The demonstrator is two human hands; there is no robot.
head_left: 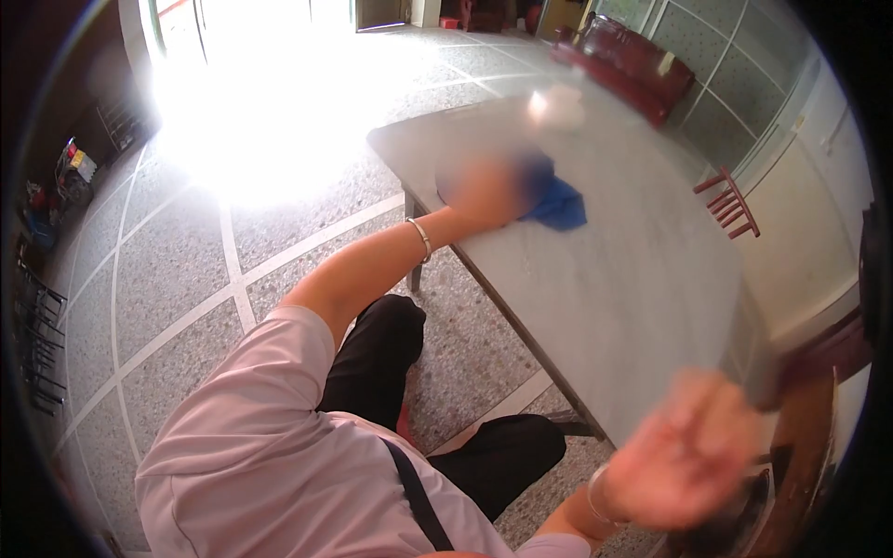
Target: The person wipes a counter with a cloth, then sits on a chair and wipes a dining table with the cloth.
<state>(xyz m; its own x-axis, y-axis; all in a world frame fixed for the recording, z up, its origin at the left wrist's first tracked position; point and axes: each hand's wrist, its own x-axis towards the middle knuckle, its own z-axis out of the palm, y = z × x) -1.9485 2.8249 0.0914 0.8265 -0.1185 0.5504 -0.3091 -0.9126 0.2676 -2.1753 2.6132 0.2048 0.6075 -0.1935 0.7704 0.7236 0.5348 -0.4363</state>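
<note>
My left hand (493, 193), with a bangle at its wrist, reaches over the far left part of a grey stone-topped table (586, 298). It presses on a blue cloth (563, 206), which spreads out from under the hand. Blur covers the fingers and part of the cloth. My right hand (686, 451) is lifted near the table's near right corner, clear of the cloth. Its fingers look curled in towards the palm, and nothing shows in them, though motion smears them. A thin bracelet circles that wrist.
A blurred pale item (561, 107) is at the table's far end. Beyond stands a dark red sofa (628, 65). A red wooden chair (728, 205) is at the right. Black stools (42, 344) line the left wall. Strong light falls on the terrazzo floor (191, 344).
</note>
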